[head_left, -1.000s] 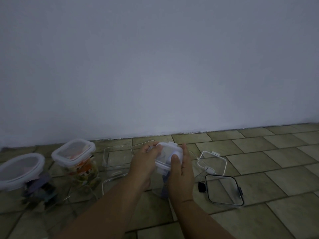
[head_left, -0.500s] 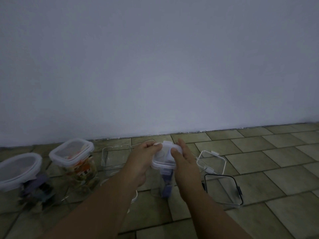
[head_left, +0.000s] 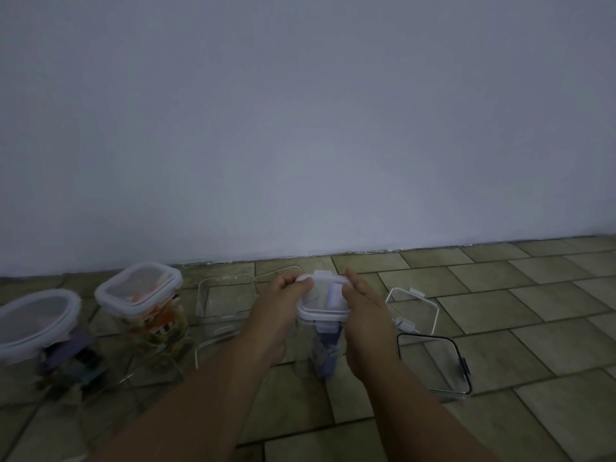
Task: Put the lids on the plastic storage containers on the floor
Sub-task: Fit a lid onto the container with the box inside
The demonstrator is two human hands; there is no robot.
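A small white-rimmed lid (head_left: 322, 303) lies on top of a tall clear container (head_left: 325, 351) with bluish contents, standing on the tiled floor. My left hand (head_left: 281, 306) grips the lid's left edge, thumb on top. My right hand (head_left: 365, 310) holds its right edge, fingers curled over the far corner. Two containers at the left have lids on: a square one (head_left: 140, 288) with orange contents and a round one (head_left: 35, 320) at the frame's edge.
An open clear container (head_left: 225, 300) stands behind my left hand. A white-rimmed lid (head_left: 415, 308) and a black-rimmed lid (head_left: 436, 361) lie on the floor to the right. A plain wall runs behind. Bare tiles stretch right.
The lid has gone from tilted in my hands to lying flat on the tall container. Both hands moved to grip its left and right edges.
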